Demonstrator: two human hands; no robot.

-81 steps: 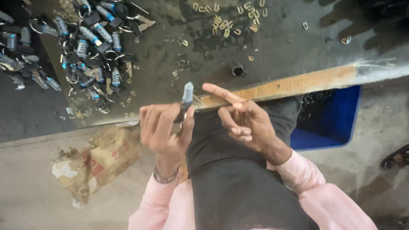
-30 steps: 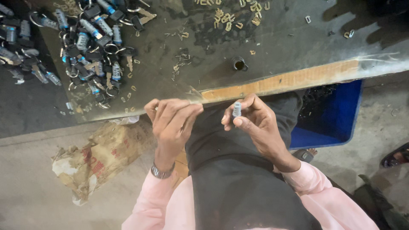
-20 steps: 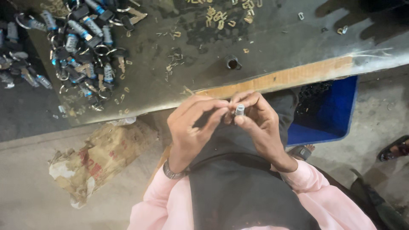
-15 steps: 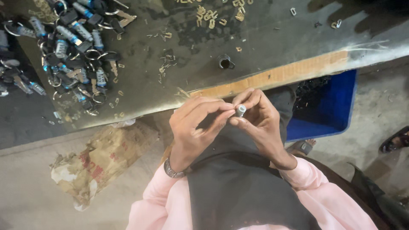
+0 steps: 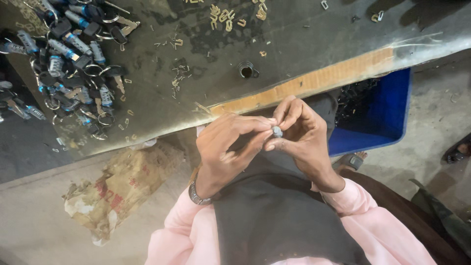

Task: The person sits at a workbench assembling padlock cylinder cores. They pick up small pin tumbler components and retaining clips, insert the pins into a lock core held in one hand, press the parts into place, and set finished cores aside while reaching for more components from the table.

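Observation:
My left hand point(image 5: 226, 149) and my right hand point(image 5: 303, 133) meet over my lap, just below the table's front edge. Pinched between the fingertips of both is a small grey metal piece point(image 5: 277, 131), mostly covered by my fingers. A metal bracelet point(image 5: 197, 195) is on my left wrist. I wear pink sleeves and a dark apron point(image 5: 274, 221).
A dark worktable point(image 5: 206, 59) with a worn wooden front edge holds a heap of key rings and small blue-and-silver parts point(image 5: 73, 54) at the left, brass clips point(image 5: 230, 13) at the back and a small metal cup point(image 5: 247, 70). A blue crate point(image 5: 382, 118) stands right, crumpled paper sack point(image 5: 117, 191) on the floor left.
My left hand let go of a longer silver part and came across to my right hand. Both hands now close together around the small metal piece. The view has shifted slightly.

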